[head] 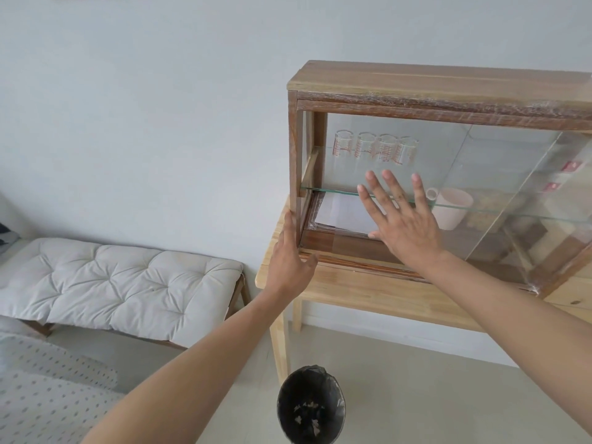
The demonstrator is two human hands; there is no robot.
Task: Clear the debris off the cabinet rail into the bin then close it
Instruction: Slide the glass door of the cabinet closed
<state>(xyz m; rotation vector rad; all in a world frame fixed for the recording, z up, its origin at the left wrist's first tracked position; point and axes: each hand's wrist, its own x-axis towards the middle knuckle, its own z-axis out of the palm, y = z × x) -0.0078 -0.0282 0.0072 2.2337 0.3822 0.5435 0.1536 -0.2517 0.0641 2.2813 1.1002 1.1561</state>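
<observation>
On the wooden table (362,285), at its left end, sits the cabinet (416,91). R hand (405,224) lies flat, fingers spread, on the glass door (400,174), gripping nothing. L hand (290,251) braces the cabinet's front-left post, fingers straight. Bin (310,408) on floor below table's left corner, w/ scraps inside.

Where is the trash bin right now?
The bin stands on the floor at the bottom of the head view, below the wooden table holding the cabinet, between the two forearms.

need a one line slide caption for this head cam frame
Right hand flat on the cabinet's sliding glass door, left hand bracing the frame's corner post; bin below holds debris.
</observation>
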